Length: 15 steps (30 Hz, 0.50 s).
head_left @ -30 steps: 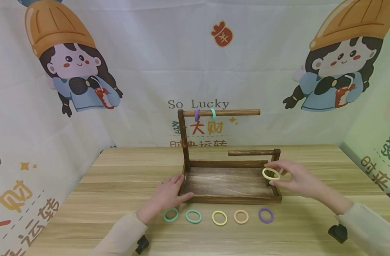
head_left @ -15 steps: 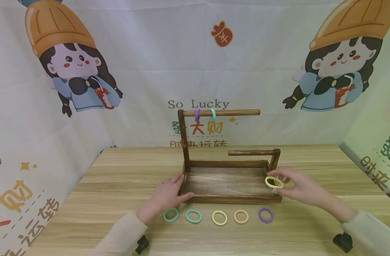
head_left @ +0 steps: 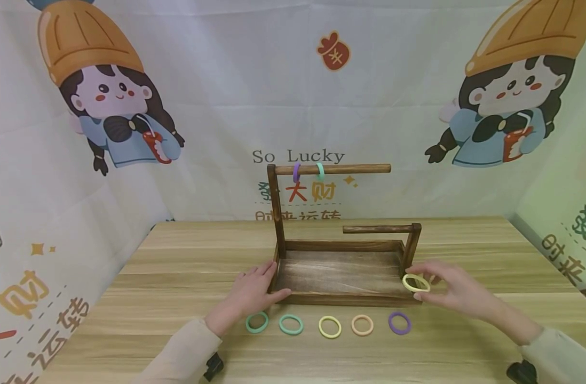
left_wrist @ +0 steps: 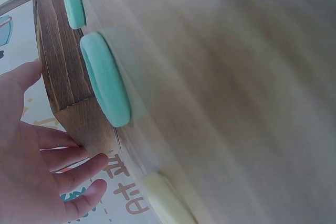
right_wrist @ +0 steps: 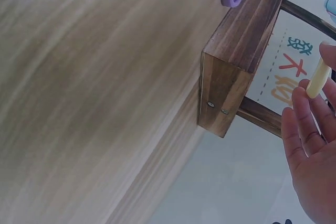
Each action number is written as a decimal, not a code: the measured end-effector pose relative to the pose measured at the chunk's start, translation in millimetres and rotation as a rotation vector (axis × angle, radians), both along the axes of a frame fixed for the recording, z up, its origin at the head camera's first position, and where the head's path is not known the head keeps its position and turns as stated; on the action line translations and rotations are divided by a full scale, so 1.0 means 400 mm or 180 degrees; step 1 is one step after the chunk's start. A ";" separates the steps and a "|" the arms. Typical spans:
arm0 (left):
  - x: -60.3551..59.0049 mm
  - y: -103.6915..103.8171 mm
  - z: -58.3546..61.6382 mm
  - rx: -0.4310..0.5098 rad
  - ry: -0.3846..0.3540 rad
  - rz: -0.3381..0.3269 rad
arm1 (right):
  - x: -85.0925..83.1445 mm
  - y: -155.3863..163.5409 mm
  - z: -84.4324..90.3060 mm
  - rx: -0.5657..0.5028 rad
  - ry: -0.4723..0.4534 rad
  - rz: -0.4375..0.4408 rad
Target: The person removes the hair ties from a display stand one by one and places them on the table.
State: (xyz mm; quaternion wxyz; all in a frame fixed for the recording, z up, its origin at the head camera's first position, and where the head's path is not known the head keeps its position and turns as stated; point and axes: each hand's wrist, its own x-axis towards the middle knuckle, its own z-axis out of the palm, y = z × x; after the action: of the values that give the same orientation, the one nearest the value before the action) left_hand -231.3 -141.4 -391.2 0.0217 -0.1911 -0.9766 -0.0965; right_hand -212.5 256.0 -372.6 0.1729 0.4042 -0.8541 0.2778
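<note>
A cartoon-printed cloth backdrop [head_left: 293, 80] hangs behind a pale wooden tabletop [head_left: 177, 266]. On it stands a dark wooden rack [head_left: 341, 298]: a shallow tray with a tall post carrying an upper bar [head_left: 350, 169] and a shorter post carrying a lower bar [head_left: 377, 229]. A purple ring [head_left: 296, 172] and a green ring [head_left: 320, 171] hang on the upper bar.

The right hand [head_left: 453, 290] pinches a pale yellow ring [head_left: 416, 282] between thumb and fingertips, holding it just over the tray's front right corner, below the lower bar. The left hand [head_left: 252, 293] lies flat with straight fingers against the tray's left front corner, gripping nothing.

In front of the tray a row of rings lies on the tabletop: two teal rings [head_left: 257, 322] [head_left: 291, 324], a yellow one [head_left: 330, 327], a peach one [head_left: 362, 325] and a violet one [head_left: 400, 322].

The pinch on the pale yellow ring looks light, so the soft loop could slip and drop into the tray or roll off its edge. The right hand's wrist passes close above the violet one and could brush it out of line. If the left hand lifts, a bump against the short post could shift the rack.
</note>
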 end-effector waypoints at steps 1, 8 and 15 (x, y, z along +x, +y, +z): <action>-0.001 0.000 -0.001 -0.0002 0.0004 0.0001 | 0.002 0.001 -0.001 0.0007 -0.0024 -0.0014; -0.001 -0.001 0.000 0.0001 0.0001 0.0007 | 0.010 0.003 -0.011 -0.0031 -0.0044 0.0050; 0.000 -0.001 0.002 -0.0015 -0.0002 -0.0002 | 0.019 0.012 -0.018 -0.0011 -0.0068 0.0116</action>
State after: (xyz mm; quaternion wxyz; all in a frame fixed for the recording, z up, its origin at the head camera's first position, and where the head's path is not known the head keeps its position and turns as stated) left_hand -231.1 -141.8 -390.5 0.0209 -0.1914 -0.9767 -0.0943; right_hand -204.9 260.8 -379.7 0.1593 0.4165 -0.8479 0.2867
